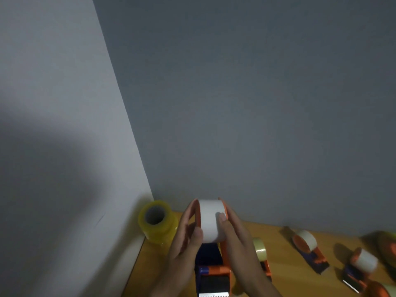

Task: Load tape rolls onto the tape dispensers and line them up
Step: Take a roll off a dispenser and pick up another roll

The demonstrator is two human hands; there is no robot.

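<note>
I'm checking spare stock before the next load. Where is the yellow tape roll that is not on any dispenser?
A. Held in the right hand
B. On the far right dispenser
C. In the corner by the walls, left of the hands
C: the yellow tape roll stands in the wall corner, left of the left hand, on no dispenser.

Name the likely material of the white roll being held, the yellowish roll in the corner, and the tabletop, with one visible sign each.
White roll: matte, opaque, probably paper tape.
Yellowish roll: glossy, translucent, probably clear plastic tape on a grey, likely cardboard, core.
Tabletop: smooth orange-brown, seemingly wood or laminate; blur hides any grain.
</note>
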